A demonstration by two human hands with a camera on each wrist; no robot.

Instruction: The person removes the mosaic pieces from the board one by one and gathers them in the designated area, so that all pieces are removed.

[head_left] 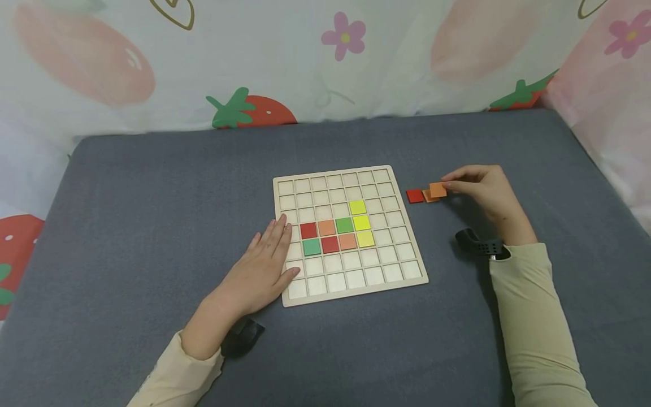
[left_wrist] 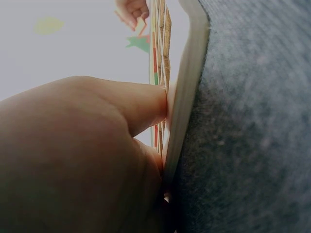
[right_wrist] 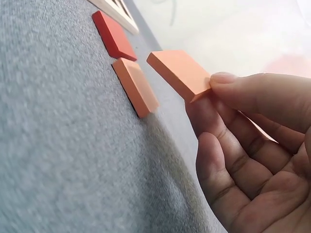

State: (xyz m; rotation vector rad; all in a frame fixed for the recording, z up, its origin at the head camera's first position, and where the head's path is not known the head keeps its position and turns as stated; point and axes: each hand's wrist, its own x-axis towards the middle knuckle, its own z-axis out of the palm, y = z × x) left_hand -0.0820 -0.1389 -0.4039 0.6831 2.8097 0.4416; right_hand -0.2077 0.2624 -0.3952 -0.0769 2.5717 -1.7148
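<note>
A square wooden grid board [head_left: 351, 291] lies on the grey cloth, with red, orange, green and yellow tiles in some of its cells. My left hand [head_left: 261, 268] rests flat on the board's left edge, fingers straight. Right of the board, my right hand [head_left: 483, 189] pinches an orange tile [right_wrist: 180, 73] between thumb and fingers, raised above the cloth. Beneath it another orange tile [right_wrist: 135, 87] lies on the cloth, partly covered in the head view. Beside that one lies a red tile [right_wrist: 114, 35]. Much of the left hand's fingers is hidden in the left wrist view.
The table [head_left: 152, 226] is covered in grey cloth. Behind it hangs a pale curtain [head_left: 391, 68] printed with strawberries and flowers. A black wrist strap [head_left: 480, 244] sits at the right sleeve, and a black device [head_left: 243, 337] is under the left wrist.
</note>
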